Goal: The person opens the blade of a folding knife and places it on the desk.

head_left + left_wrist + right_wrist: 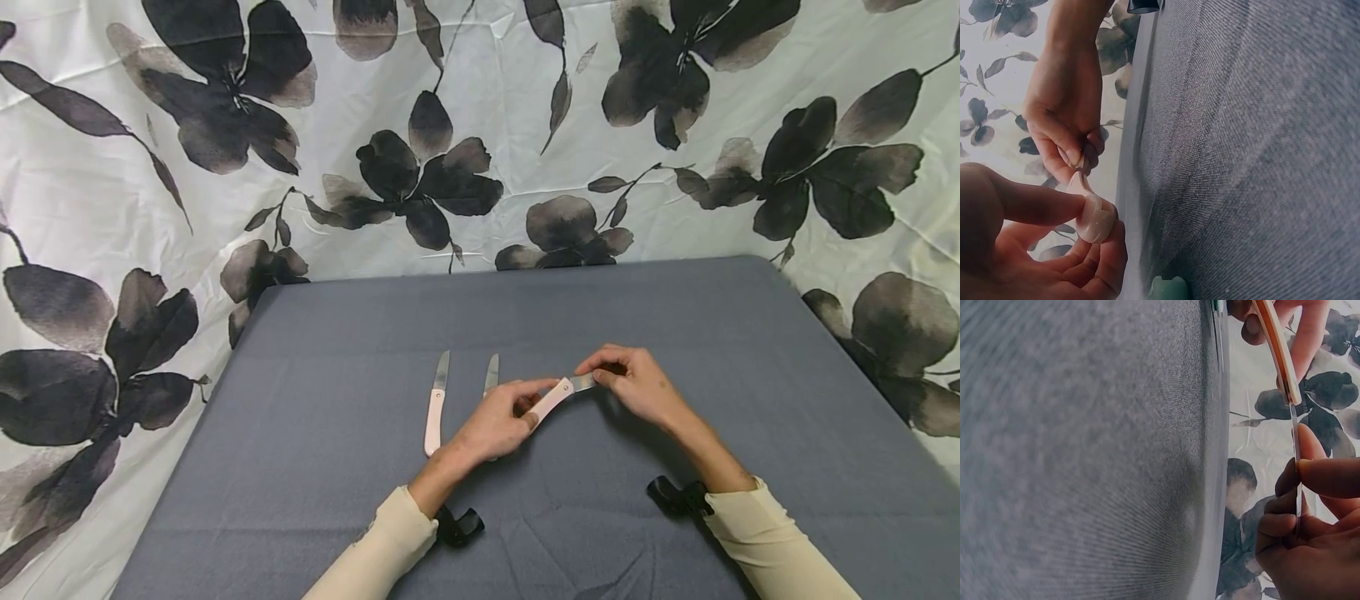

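Above the grey cloth, my left hand [498, 421] grips the pale pink handle of a folding knife [551, 402]. The blade is swung out from the handle, and my right hand [637, 385] pinches it between thumb and fingers. From the right wrist view, the thumb [1332, 478] presses one flat side of the blade and the fingertips lie against the other. The left thumb lies on the rounded handle end [1096, 225] in the left wrist view. A second knife [435, 421], pink-handled with its blade out, lies left of my left hand.
A third knife's blade [492, 372] points away from me on the cloth, its handle mostly hidden under my left hand. Low in the left wrist view shows a mint-green rounded end [1170, 289]. A floral curtain [420, 108] hangs behind the table [337, 317].
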